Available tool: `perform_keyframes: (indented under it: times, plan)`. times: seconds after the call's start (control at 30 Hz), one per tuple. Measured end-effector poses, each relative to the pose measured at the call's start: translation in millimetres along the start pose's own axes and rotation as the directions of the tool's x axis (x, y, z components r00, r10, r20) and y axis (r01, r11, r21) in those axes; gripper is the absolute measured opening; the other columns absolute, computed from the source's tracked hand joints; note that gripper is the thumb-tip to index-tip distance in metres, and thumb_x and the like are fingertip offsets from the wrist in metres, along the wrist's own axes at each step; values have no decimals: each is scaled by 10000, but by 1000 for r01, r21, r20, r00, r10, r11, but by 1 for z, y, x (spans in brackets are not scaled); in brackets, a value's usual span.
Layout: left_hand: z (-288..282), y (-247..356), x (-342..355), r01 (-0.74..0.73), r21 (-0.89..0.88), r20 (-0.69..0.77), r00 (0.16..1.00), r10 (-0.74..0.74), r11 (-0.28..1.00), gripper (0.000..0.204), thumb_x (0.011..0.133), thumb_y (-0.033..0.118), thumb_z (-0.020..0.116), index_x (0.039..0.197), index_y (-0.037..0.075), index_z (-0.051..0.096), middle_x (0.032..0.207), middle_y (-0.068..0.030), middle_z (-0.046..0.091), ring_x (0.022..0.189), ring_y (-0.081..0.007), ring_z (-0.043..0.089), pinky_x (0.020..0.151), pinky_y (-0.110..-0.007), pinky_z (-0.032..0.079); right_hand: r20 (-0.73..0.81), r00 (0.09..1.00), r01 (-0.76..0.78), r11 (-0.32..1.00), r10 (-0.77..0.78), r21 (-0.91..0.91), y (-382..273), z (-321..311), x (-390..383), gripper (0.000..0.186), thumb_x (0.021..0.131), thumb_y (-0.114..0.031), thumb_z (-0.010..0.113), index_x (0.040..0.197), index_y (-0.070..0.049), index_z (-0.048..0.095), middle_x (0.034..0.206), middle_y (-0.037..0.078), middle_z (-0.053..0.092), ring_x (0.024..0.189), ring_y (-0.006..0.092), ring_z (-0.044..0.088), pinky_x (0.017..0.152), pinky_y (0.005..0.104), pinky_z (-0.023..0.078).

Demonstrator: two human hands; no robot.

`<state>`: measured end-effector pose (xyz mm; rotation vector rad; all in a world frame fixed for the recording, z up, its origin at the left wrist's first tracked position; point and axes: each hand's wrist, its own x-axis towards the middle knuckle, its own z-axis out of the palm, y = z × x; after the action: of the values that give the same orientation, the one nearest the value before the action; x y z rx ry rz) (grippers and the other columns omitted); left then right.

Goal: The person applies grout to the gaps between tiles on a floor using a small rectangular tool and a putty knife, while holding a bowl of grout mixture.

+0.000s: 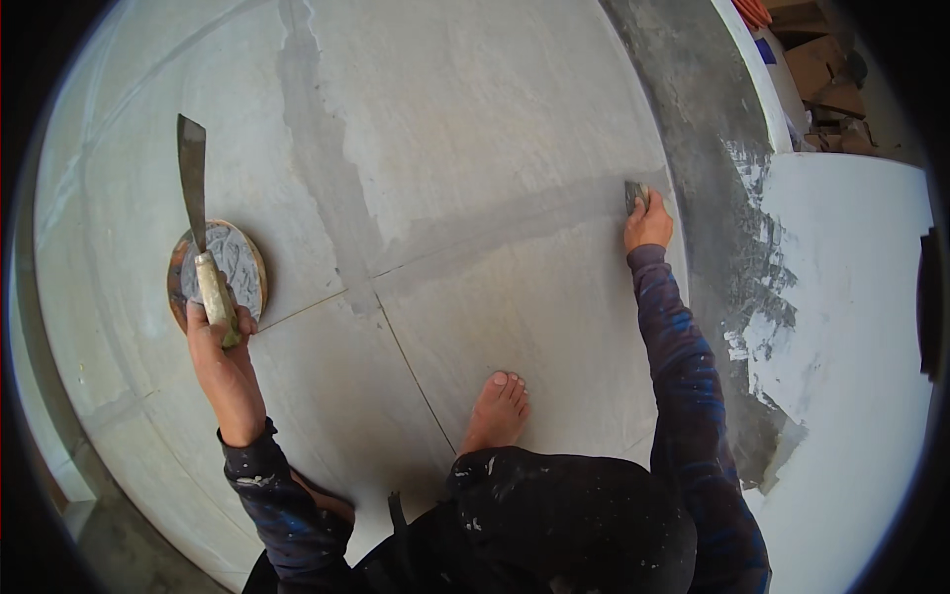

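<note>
My left hand (223, 342) is closed around the pale, worn handle of a long-bladed scraper (193, 173) and the near rim of a round bowl (259, 272). Grey wet grout (233, 262) fills the bowl, and the scraper lies across it with its blade sticking out past the far rim. Over at the right, my right hand (649, 226) grips a small dark grout spreader (633, 195) against the floor tile (515, 109). It sits at the end of a grey grout-smeared joint (515, 223) near the tile's right edge. Part of the spreader is hidden by my fingers.
Narrow dark joints (411, 361) run between the tiles near my bare foot (498, 406). Another smeared joint (327, 148) runs away from me. Right of the tiles lie a grey cement strip (717, 198) and a white surface (851, 297). Cardboard boxes (816, 69) stand far right.
</note>
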<state>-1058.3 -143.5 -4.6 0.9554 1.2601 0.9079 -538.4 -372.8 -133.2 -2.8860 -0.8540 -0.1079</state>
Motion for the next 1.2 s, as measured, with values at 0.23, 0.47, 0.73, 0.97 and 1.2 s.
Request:
perform_keyframes:
  times: [0.23,0.47,0.73,0.97,1.2]
  plan:
    - [-32,4,25,-34,-27,72,997,36,999,448,1052,261,400,1425,22,468,1189,-53,566,899,-158,485,831,-315,425,-47,936,343,876,-348,340,-205,-14,-180,282,932,-58,630,1210,-77,666,1049,99,732,1010,288,659,867,417,435]
    - [-88,47,-16,-50,23,75,996,48,998,452,991,222,404,1347,-34,515,1029,-56,526,861,-156,477,826,-316,417,-35,701,625,589,-713,512,-308,-56,-317,351,867,-6,626,1209,-68,678,1163,66,733,1104,251,641,890,394,439]
    - [-156,90,-48,-92,-54,-37,995,90,994,435,973,221,409,1312,-26,524,987,-56,520,852,-157,468,817,-326,413,-118,567,786,493,-815,374,-313,-80,-326,403,847,1,655,1237,-92,704,1294,46,708,1151,238,635,929,402,440]
    - [-202,58,-37,-117,-41,-18,993,116,992,340,956,157,387,1216,5,546,975,-61,505,842,-161,469,831,-318,431,-141,577,789,504,-805,350,-328,-57,-303,473,820,8,660,1276,-111,699,1346,41,683,1167,227,617,958,421,428]
    - [-209,26,-47,-38,-33,-126,991,33,999,365,968,189,402,1245,0,546,1006,-56,534,838,-152,466,821,-321,421,-7,519,757,456,-855,467,-314,-37,-350,494,830,8,649,1300,-137,692,1392,13,653,1178,251,596,943,422,435]
